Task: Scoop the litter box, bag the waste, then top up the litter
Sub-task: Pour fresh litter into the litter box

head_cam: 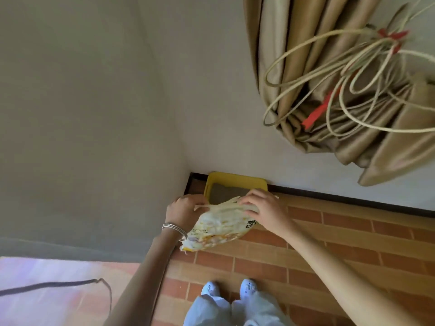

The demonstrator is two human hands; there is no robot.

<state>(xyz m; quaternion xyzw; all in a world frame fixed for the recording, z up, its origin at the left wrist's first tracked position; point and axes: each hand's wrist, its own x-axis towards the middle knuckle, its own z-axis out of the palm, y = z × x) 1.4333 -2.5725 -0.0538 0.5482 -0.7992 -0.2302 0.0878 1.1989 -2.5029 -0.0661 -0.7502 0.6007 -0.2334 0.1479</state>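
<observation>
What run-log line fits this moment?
left hand: grips litter bag | right hand: grips bag | litter box: floor corner, partly hidden by bag

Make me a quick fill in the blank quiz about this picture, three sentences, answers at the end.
1. The left hand and right hand both grip the litter bag; the litter box has a ____ rim.
2. Silver bangles circle the ____ wrist.
3. The litter box stands in a ____ of the room.
Missing words: yellow; left; corner.
</observation>
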